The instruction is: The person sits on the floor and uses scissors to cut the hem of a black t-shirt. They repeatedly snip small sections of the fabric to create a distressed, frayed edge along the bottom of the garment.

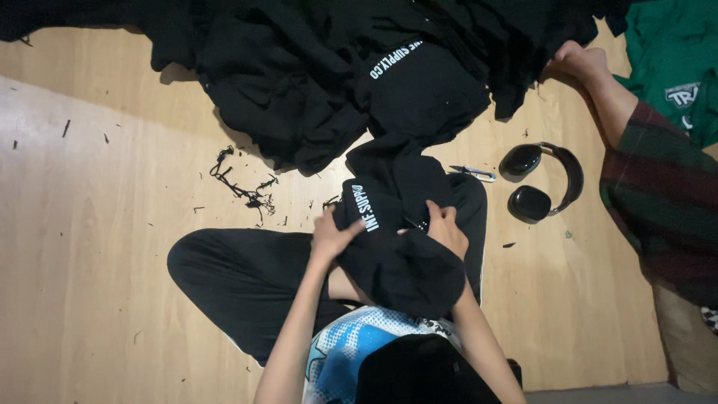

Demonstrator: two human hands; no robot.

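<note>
I sit cross-legged on a wooden floor with a black garment (396, 224) with white lettering lying over my lap. My left hand (334, 232) grips its left side next to the lettering. My right hand (446, 227) pinches the fabric on the right side. The garment's far end runs up into a big heap of black clothes (336, 82) in front of me. A small thread snipper (473, 173) with a blue handle lies on the floor just beyond my right hand.
Black over-ear headphones (540, 182) lie on the floor to the right. Black thread scraps (243, 183) are scattered to the left. Another person's foot (580, 63) and plaid-sleeved leg (662, 194) are at the right, near a green garment (673, 52).
</note>
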